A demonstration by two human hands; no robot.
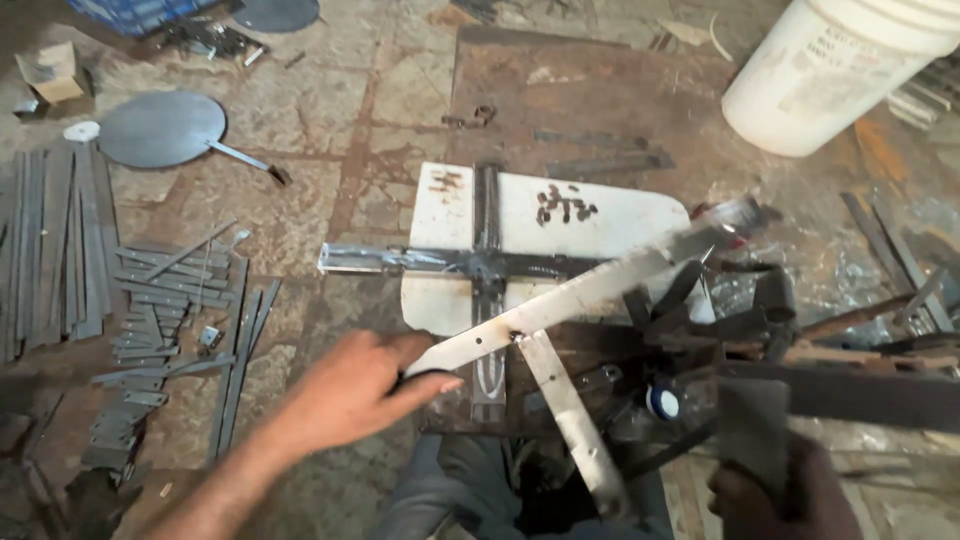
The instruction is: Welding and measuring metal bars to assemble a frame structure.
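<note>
You're gripping the near end of a long flat steel strip [580,295] with your left hand [365,390], fingers wrapped around it and thumb pressing along the edge. The strip is running diagonally away from you, up toward the far right of the floor, and a second shorter strip [572,420] is hanging off it near your hand, angling down toward your knees.

Your right hand [770,495] is sitting low at the near right edge of the view, in a dark glove, closed around a dark blurry tool [755,425]. Can't tell exactly what that tool is.

Under the strip, a white board [620,215] is lying on a rusty steel plate [580,90], with a dark metal cross [487,262] resting on the board and some small dark bits [563,203] scattered near its far edge.

Off to the left, cut steel strips [160,310] are lying in loose piles on the floor, with a round metal disc with a handle [165,130] beyond them. A white plastic bucket [830,70] is standing at the far right corner.
</note>
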